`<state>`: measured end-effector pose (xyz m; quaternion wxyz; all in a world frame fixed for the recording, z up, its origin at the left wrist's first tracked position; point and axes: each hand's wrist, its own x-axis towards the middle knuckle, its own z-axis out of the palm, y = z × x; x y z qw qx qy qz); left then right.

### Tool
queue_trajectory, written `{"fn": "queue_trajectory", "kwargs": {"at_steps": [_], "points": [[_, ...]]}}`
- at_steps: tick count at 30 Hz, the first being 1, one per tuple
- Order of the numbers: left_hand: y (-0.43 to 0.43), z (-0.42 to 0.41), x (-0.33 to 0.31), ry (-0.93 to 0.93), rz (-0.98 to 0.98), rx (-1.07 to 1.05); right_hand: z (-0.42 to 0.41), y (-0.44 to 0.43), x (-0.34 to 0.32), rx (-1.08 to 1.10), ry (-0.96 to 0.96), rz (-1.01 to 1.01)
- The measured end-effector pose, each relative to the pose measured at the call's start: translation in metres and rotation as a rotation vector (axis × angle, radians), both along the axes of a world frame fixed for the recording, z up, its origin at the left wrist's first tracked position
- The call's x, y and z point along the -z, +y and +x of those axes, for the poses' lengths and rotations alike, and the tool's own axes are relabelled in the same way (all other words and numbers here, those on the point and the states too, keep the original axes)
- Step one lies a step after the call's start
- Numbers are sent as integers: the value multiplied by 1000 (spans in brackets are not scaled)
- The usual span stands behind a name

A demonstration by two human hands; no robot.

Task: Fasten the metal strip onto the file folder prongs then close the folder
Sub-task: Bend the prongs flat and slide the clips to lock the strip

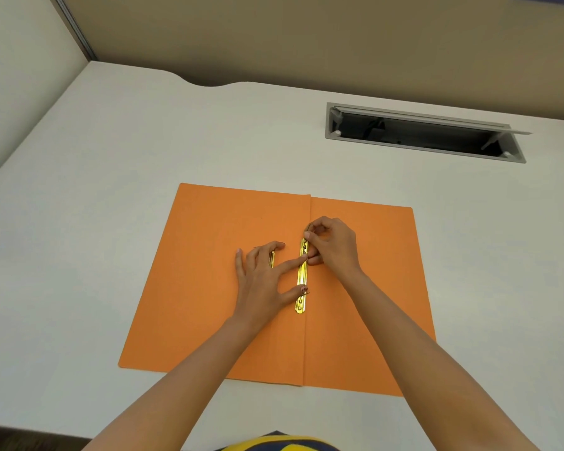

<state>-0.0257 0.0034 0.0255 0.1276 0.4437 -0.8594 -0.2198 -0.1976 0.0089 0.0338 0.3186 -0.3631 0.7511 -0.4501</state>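
Here the orange folder (pixel 215 288) lies open on the white desk (pixel 111 157), the gold metal strip (pixel 302 278) along its centre fold. The left hand (pixel 261 281) spreads its fingers, index and thumb pressing the strip, hiding a second gold piece (pixel 272 258). The right hand (pixel 331 244) curls, pinching at the strip's far end; the prongs are hard to make out.
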Motion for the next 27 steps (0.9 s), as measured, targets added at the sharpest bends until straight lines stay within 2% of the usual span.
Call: {"fn": "queue_trajectory", "kwargs": {"at_steps": [4, 11, 15, 21, 27], "points": [[0, 0, 1, -2, -2, 2, 1, -2, -1, -11, 35, 7], [-2, -1, 1, 7, 1, -3, 5, 1, -10, 46, -39, 23], [-3, -1, 3, 21, 11, -13, 21, 22, -16, 131, 87, 33], [-5, -2, 0, 72, 50, -40, 66, 71, -20, 65, 283, 13], [-10, -4, -3, 58, 80, -40, 78, 92, -8, -17, 373, 33]]}}
